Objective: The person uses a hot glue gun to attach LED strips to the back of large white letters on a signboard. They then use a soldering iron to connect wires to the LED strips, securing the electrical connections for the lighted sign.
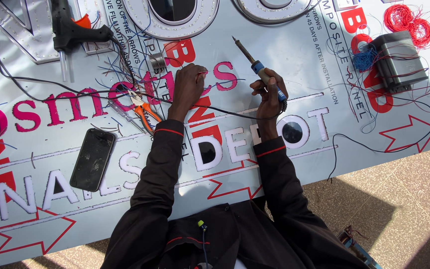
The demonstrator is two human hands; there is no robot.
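Panel-topped bench (36, 234): right hand (269, 94) grips the iron (259, 67), tip toward eleven o'clock, left hand (187, 87) nearer the wire (202, 73), fingers pinching it.

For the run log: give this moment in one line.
right hand: holds blue-handled soldering iron | left hand: rests on white sign panel

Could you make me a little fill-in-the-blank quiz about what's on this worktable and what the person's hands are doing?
1. The right hand grips a soldering iron by its ____ handle.
2. The left hand rests on the sign panel, fingers pinching a thin ____.
3. The dark phone lies flat, screen ____.
4. The pliers left of the left hand have ____ handles.

Missing words: blue; wire; up; orange
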